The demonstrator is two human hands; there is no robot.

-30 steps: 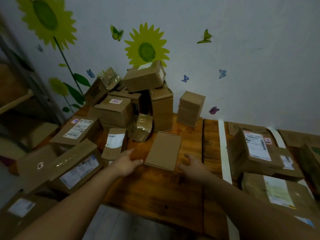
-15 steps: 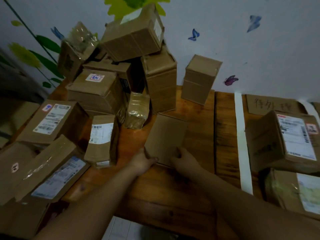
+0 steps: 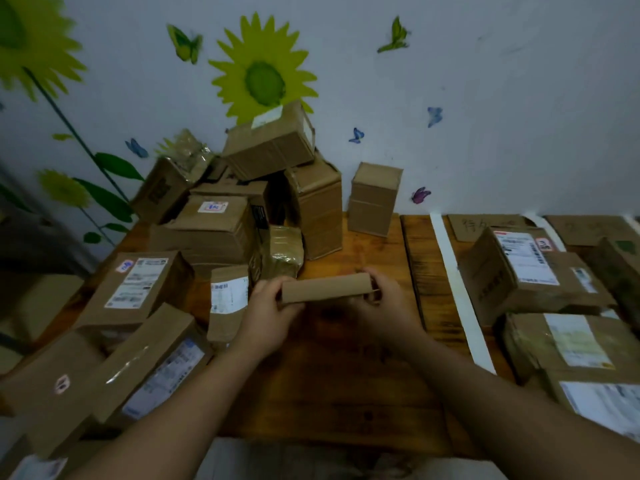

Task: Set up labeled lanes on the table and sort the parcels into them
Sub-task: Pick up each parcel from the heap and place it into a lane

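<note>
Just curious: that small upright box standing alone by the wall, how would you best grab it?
Grip the upright box across its two narrow side faces, coming from the front. It stands alone with open table before it; the wall blocks the back.

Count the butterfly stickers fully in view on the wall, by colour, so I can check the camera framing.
Green butterfly wall stickers: 2
Blue butterfly wall stickers: 3
Purple butterfly wall stickers: 1
Total: 6
</note>
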